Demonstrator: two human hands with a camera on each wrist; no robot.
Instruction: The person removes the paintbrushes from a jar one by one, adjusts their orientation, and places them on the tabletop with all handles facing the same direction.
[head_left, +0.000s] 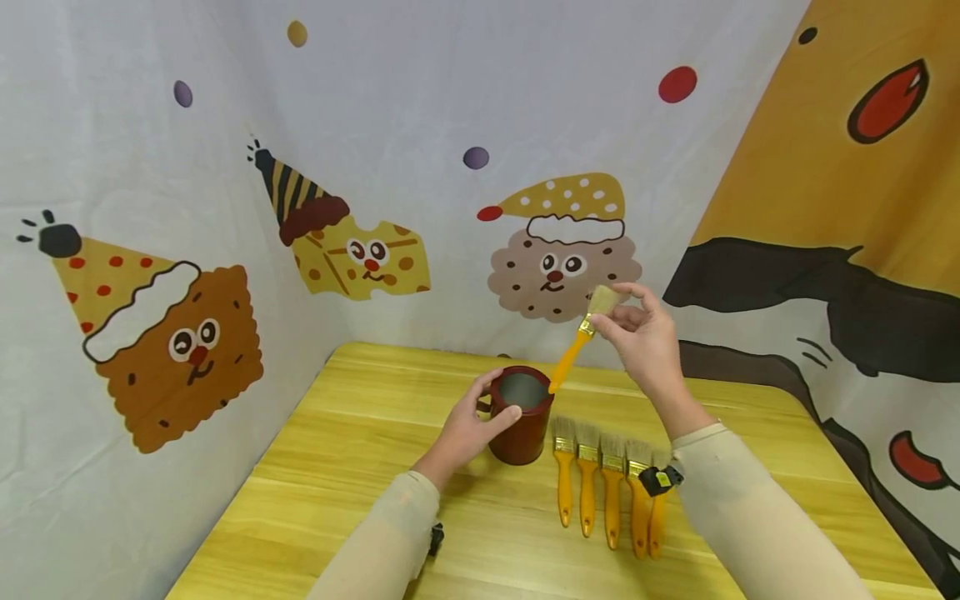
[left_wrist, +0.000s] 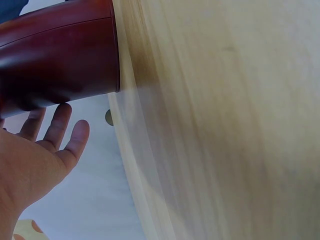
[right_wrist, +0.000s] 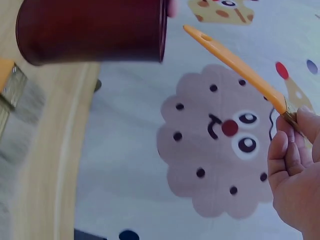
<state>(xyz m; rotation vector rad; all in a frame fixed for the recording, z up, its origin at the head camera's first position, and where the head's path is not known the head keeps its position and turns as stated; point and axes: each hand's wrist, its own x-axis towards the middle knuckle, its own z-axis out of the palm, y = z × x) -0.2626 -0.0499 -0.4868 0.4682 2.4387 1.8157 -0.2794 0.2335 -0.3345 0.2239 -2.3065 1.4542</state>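
A dark red mug (head_left: 519, 429) with a grey inside stands upright on the table. My left hand (head_left: 467, 427) holds it from the left, thumb across its front near the rim and fingers on the handle side. Several of those fingers show against the mug's wall in the left wrist view. Between thumb and fingers, my right hand (head_left: 643, 337) pinches a paintbrush (head_left: 572, 358) around its metal band and bristles. The brush tilts with bristles up, its orange handle slanting down toward the mug's right rim. In the right wrist view, the handle's end is apart from the mug.
Several more orange-handled paintbrushes (head_left: 588, 487) lie in a row right of the mug, bristles pointing away; my right sleeve partly covers the last. The wooden table (head_left: 360, 450) meets a cartoon-printed cloth (head_left: 420, 325) at its far edge.
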